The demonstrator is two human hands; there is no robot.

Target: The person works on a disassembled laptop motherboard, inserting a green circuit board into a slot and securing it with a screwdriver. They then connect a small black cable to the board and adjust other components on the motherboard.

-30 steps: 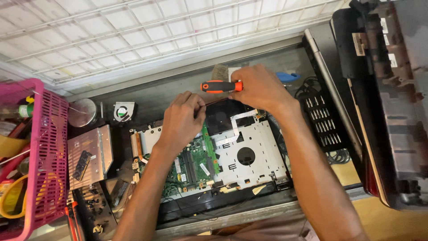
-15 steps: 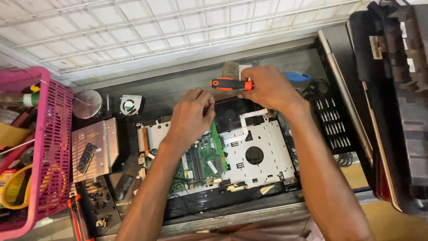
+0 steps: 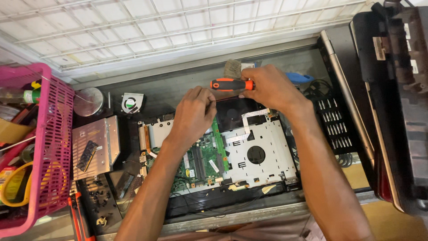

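Two hands (image 3: 194, 117) (image 3: 271, 87) hold an orange-handled screwdriver (image 3: 232, 84).

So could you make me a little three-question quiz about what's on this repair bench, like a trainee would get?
1. True or false: the right hand holds an orange-and-black screwdriver.
2. Where does the pink basket sit: A) far left, B) far right, C) on the opened laptop?
3. Fill in: the left hand rests over the green ____ board.

Key:
1. True; the handle sticks out to the left of the fist.
2. A.
3. Circuit; the fingers reach toward the screwdriver's shaft, though whether they pinch it cannot be told.
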